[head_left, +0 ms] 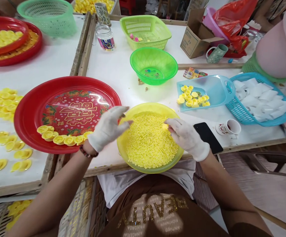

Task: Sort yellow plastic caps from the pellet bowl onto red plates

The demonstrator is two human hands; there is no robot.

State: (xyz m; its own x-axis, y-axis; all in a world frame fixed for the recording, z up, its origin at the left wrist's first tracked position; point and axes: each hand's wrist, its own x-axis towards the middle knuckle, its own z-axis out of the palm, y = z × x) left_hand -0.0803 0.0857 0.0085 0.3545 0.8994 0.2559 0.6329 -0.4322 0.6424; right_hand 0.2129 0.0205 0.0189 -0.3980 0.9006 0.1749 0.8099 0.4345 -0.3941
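Observation:
My left hand (109,127), in a white glove with bare fingertips, is over the right rim of a red tray (32,102); its thumb and fingers are apart with nothing between them. Along that tray's near side lies a curved row of yellow round pieces (59,139). In front of me a yellow bowl (130,112) is filled with small yellow pellets (150,141). My right hand (186,136), also gloved, is at the bowl's right side, with a small yellow piece (165,126) pinched at its fingertips.
A blue scoop tray (217,89) holds yellow pieces. Right of it are a blue basket (261,123) of white items, a cup (228,128) and a black phone (208,137). A green bowl (154,62) stands beyond. More yellow pieces (1,102) lie at left.

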